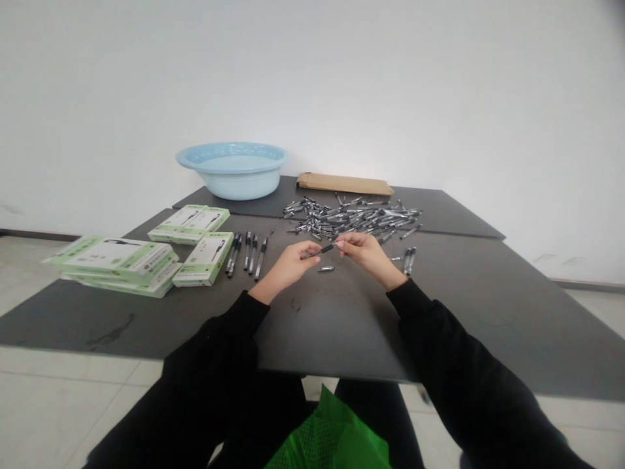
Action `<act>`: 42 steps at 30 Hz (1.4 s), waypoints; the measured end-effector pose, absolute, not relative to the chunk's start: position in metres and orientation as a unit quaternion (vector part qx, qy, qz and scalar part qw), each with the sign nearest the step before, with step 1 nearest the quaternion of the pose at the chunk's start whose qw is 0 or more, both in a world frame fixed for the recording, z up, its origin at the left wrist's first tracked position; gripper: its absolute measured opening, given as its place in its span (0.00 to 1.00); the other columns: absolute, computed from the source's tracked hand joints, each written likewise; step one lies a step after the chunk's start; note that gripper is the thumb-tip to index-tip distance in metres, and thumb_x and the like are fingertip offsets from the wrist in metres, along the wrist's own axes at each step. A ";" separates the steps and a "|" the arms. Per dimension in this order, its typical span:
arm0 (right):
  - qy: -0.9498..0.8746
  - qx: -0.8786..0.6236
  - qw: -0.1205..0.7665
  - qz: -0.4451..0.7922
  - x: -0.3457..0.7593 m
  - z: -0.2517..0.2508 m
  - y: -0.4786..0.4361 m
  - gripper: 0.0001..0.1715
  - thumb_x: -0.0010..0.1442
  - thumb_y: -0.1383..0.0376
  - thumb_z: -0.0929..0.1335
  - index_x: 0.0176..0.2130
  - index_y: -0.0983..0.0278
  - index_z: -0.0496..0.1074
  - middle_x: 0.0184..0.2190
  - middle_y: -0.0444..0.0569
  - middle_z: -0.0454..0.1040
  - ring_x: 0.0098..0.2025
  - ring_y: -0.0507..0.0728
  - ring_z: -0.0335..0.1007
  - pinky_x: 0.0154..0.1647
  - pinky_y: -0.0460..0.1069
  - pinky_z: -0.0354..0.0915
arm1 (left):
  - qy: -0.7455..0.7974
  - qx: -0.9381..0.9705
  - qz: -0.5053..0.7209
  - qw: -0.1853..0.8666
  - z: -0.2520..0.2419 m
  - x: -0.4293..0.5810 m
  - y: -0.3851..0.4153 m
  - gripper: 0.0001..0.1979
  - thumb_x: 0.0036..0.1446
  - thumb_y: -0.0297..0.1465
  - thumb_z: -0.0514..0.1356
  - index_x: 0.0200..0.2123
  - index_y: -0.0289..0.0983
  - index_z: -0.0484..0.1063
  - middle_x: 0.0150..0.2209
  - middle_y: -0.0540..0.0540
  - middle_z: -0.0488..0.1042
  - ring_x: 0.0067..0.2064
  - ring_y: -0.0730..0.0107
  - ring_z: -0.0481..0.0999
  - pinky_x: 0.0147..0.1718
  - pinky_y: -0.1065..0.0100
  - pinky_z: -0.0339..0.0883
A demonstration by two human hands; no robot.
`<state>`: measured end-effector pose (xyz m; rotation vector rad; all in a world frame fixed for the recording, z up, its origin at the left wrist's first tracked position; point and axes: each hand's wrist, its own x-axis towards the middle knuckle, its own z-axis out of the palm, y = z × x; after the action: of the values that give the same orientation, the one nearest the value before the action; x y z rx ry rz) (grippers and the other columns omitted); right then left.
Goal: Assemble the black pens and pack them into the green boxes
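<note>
My left hand (293,264) is closed around a pen (323,249) with a black grip, held nearly level above the table. At the pen's right end, my right hand (364,253) pinches the tip between thumb and finger; any small part between those fingertips is too small to make out. Just below the hands lies a loose pen cap (327,268). Behind them spreads a heap of pen parts (356,216). Several capped pens (254,253) lie side by side left of my left hand, and two pieces (409,260) lie right of my right hand.
Green-and-white pen boxes (120,260) are stacked at the left, with another box (204,258) beside the capped pens. A light blue basin (234,172) stands at the back left. A flat brown cardboard piece (344,183) lies by the wall on the dark table (332,326).
</note>
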<state>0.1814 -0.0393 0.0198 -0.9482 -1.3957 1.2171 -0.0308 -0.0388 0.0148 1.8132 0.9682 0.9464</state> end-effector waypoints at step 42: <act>-0.609 -0.435 0.499 0.436 0.161 0.013 -0.048 0.25 0.47 0.44 0.73 0.29 0.64 0.73 0.20 0.42 0.68 0.24 0.51 0.60 0.27 0.47 0.56 | 0.403 0.556 0.276 0.673 0.022 -0.034 -0.048 0.16 0.58 0.42 0.61 0.37 0.33 0.73 0.27 0.50 0.69 0.19 0.83 0.57 0.15 0.76 0.45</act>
<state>0.1612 -0.0479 0.0134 -1.0535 -1.4729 1.0553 -0.0341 -0.0476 0.0220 1.2508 0.9066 0.6210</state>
